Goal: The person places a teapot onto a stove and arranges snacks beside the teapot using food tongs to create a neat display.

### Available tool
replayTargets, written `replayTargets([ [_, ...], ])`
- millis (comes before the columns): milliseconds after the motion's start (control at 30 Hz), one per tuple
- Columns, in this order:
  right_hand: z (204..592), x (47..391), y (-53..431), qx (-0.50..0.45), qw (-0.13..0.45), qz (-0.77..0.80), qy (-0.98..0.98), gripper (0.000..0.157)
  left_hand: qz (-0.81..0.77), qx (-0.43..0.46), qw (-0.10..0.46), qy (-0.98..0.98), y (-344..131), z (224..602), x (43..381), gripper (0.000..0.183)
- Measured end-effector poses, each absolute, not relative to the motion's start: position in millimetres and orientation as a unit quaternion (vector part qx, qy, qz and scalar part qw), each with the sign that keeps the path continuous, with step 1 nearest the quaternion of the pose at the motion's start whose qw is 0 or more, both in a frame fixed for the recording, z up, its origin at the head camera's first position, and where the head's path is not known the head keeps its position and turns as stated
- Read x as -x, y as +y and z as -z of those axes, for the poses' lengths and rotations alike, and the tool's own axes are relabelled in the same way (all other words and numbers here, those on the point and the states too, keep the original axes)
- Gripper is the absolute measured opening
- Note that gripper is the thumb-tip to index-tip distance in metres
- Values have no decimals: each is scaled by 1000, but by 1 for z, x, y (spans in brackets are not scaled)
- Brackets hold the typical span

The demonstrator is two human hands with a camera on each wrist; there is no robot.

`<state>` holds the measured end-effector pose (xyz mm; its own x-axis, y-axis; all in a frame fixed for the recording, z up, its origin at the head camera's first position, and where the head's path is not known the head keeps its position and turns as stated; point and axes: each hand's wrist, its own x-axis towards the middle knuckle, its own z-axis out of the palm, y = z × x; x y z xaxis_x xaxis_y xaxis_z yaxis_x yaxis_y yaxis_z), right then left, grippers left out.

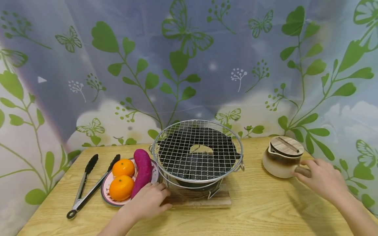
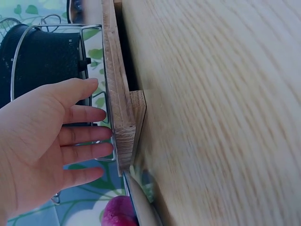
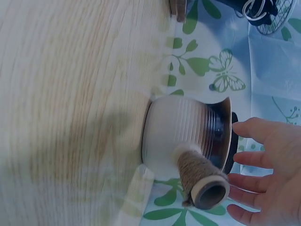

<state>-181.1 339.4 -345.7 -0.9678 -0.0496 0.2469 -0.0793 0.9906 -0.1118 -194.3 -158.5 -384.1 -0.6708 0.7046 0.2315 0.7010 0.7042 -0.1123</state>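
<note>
My left hand [image 1: 147, 200] reaches to the front left of a round tabletop grill with a wire mesh top [image 1: 180, 164]. Its fingers are extended and hold nothing; the left wrist view has them at the edge of the wooden board [image 2: 115, 80] under the black stove body [image 2: 51, 61]. On the right, my right hand [image 1: 326, 180] is at the side handle [image 1: 303, 171] of a cream and brown ceramic teapot [image 1: 277, 165] with a wooden lid [image 1: 284, 146]. In the right wrist view its spread fingers lie beside the twine-wrapped handle and pot rim, not wrapped round them.
Left of the grill stands a plate [image 1: 104, 193] with two oranges [image 1: 121, 187] and a purple sweet potato [image 1: 143, 168], close to my left wrist. Metal tongs [image 1: 88, 198] with black tips lie spread farther left. A leaf-patterned curtain [image 1: 200, 75] hangs behind the wooden table [image 1: 251, 209].
</note>
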Motion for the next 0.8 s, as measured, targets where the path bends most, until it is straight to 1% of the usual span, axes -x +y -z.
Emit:
replayTargets([
  [133,346,178,348,-10,109,-64,-992,53,-10,394,136,-909,-155,386,196,29],
  [267,346,177,356,7,72,-93,-993,58,-6,396,139,-908,-155,388,196,29],
  [367,346,176,361,9,46,-107,-993,62,-2,394,137,-909,-155,389,195,29],
  [600,348,176,370,3,13,-115,-993,73,5,395,138,-908,-154,388,195,29],
  [700,349,177,370,-4,6,-116,-993,72,7,398,140,-906,-154,389,196,29],
  [800,349,179,370,-18,4,-117,-993,65,7,400,141,-905,-154,390,196,29],
])
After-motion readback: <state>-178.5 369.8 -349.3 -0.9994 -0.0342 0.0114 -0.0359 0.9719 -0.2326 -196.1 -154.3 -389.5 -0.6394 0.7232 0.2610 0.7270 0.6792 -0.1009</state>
